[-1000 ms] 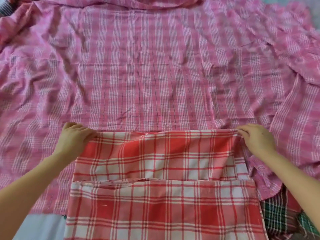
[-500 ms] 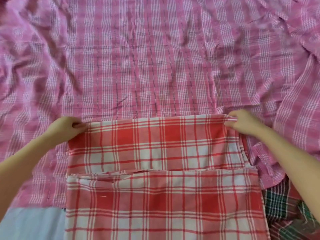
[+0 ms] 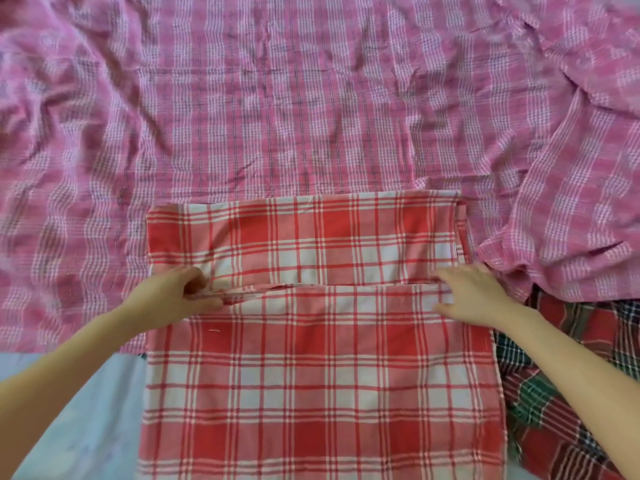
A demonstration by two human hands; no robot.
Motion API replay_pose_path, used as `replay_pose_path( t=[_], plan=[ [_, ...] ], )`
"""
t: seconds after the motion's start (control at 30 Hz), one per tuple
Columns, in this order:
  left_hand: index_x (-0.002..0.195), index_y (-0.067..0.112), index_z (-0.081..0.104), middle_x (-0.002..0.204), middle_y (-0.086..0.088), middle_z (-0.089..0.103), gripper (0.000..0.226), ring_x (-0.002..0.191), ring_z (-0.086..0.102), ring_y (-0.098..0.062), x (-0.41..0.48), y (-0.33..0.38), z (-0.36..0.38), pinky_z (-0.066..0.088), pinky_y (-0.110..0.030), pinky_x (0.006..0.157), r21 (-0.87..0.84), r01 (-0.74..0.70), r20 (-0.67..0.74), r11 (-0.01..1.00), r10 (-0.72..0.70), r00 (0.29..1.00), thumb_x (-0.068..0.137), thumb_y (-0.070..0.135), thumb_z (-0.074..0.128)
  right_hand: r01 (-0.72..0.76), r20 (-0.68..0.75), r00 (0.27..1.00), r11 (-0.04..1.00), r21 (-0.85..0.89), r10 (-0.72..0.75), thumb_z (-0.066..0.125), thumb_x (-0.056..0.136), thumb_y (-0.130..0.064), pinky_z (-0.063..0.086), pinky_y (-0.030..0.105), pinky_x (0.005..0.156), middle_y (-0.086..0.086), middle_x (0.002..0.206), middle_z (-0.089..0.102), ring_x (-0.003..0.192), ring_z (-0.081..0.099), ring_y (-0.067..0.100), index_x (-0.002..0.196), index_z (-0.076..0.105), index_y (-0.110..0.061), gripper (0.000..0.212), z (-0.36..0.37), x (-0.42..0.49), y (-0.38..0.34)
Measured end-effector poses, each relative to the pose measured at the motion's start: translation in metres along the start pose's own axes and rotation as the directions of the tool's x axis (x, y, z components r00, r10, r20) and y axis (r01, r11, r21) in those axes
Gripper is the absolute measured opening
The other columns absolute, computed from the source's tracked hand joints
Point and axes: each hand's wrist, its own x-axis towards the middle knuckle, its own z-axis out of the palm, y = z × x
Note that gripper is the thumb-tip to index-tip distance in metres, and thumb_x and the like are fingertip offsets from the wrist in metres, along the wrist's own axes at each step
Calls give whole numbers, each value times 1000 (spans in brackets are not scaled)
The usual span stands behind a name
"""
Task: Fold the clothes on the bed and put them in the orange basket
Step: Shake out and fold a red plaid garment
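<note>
A red-and-white checked cloth (image 3: 311, 368) lies folded in front of me on the bed, with a fold edge running across its middle. My left hand (image 3: 180, 296) pinches that middle edge near the cloth's left side, and the fabric bunches between its fingers. My right hand (image 3: 474, 292) rests on top of the same edge at the right side, fingers spread and thumb apart. A large pink checked cloth (image 3: 277, 98) is spread wrinkled beneath and beyond it. The orange basket is not in view.
A dark red-and-green checked garment (image 3: 561, 393) lies crumpled at the lower right, partly under my right forearm. The pale blue bed sheet (image 3: 76, 427) shows at the lower left. A rumpled fold of pink cloth (image 3: 571, 244) sits just right of the red cloth.
Both hands have left the red cloth's far corners and drawn back to its middle fold edge. The far edge now lies flat on the pink cloth. The view shifted downward.
</note>
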Motion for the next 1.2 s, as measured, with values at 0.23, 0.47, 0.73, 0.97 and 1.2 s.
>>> replay_pose_path(
  t=[0.23, 0.47, 0.73, 0.97, 1.2],
  plan=[
    [96, 27, 69, 87, 4, 69, 18, 89, 65, -21, -44, -20, 0, 43, -27, 72, 140, 92, 47, 986, -99, 994, 81, 37, 69, -63, -66, 996, 998, 32, 65, 58, 86, -49, 30, 31, 80, -11, 89, 65, 94, 57, 14, 98, 66, -29, 25, -2, -39, 21],
    [71, 22, 71, 47, 10, 61, 29, 39, 51, 3, -63, -42, -68, 45, -22, 57, -658, 103, -124, 746, -242, 962, 87, 1, 60, -9, -290, 943, 884, 468, 164, 68, 82, -32, 35, 30, 56, -2, 58, 56, 63, 55, 24, 67, 65, -24, 17, -97, -65, 26],
    [110, 2, 64, 69, -6, 68, 32, 73, 66, -16, 39, -39, -72, 50, -32, 68, -790, 93, -364, 606, -585, 725, 83, 19, 63, -332, -390, 853, 937, 104, 346, 54, 92, -22, 33, 44, 102, 14, 117, 63, 114, 52, 34, 115, 64, -19, 26, -114, 57, -3],
    [117, 1, 52, 114, -23, 61, 37, 109, 55, -40, -47, -18, 47, 40, -43, 92, -679, 358, -327, 641, -700, 635, 89, 23, 57, -49, -580, 811, 997, 68, 79, 51, 87, -25, 44, 48, 87, 15, 99, 64, 95, 58, 36, 109, 63, -8, 31, 0, -27, -44],
    [97, -1, 56, 93, -22, 64, 35, 92, 61, -40, -163, -6, 171, 46, -46, 82, -659, 545, -151, 518, -801, 579, 82, 29, 66, 338, -383, 841, 924, -180, -382, 38, 89, -51, 41, 44, 79, 8, 98, 67, 88, 59, 29, 106, 66, -15, 49, 176, -164, -82]
  ],
)
